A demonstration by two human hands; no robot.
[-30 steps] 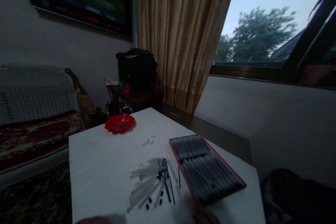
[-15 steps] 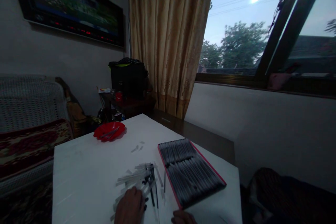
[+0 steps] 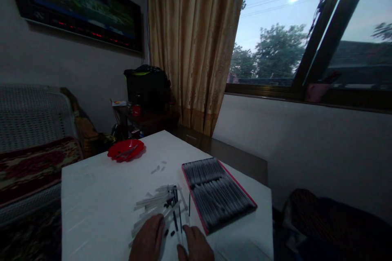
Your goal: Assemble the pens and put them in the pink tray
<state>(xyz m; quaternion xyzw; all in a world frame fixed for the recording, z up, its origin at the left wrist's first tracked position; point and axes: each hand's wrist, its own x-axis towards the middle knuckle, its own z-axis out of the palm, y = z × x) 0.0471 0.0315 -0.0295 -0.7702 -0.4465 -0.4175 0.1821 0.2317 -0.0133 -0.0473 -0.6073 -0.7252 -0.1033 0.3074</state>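
My left hand (image 3: 146, 238) lies at the near end of a loose pile of narrow clear plastic sleeves (image 3: 147, 204), its fingers curled together; what they hold, if anything, is hidden. Just to its right is my right hand (image 3: 196, 244), thumb and fingers bent round the near end of a thin pale strip, whose kind I cannot make out. Several thin black sticks (image 3: 175, 216) lie between and beyond the hands. Small black pieces (image 3: 172, 233) are scattered beside my left fingers. Right of the hands, a shallow red-edged box (image 3: 200, 216) holds rows of sleeved dark sticks (image 3: 225, 202).
A red scalloped dish (image 3: 118, 153) with thin pieces in it stands at the white table's (image 3: 92, 200) far left. A few small clear scraps (image 3: 157, 168) lie mid-table. Beyond are a wicker seat (image 3: 33, 118), a curtain (image 3: 196, 49) and a low brown ledge (image 3: 239, 155).
My right hand has come up and left from the table's near edge to beside the black sticks. My left hand stays by the sleeves. The view has shifted slightly.
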